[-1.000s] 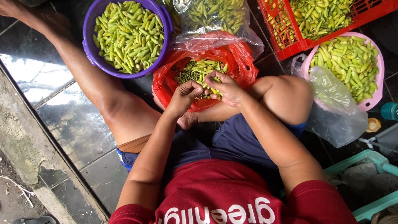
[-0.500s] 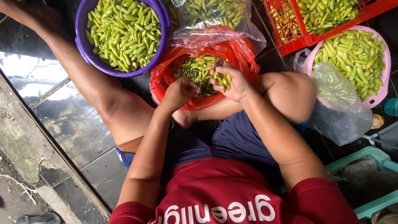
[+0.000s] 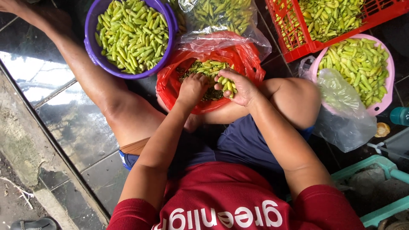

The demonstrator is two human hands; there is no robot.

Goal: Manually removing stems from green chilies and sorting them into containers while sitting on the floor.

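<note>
hands in the red bag of chillies

over the red plastic bag (image 3: 170,91), between the person's bent legs, both hands worked at the heap of green chillies (image 3: 208,67). left hand (image 3: 192,87) lay palm down on the heap, fingers curled into it; whether it gripped anything could not be told. right hand (image 3: 236,87) was cupped and closed loosely on a small bunch of chillies. judgement: pods light, smooth, fairly firm, apt to slip from a loose grasp; best taken several at once across their middles. the bag is thin and limp, no support. around it: purple basin (image 3: 91,51), clear bag (image 3: 221,40), red crate (image 3: 289,42), pink basin (image 3: 385,100), all holding chillies. floor was dark wet-looking tile (image 3: 64,123), with a rough concrete edge at left.
</note>
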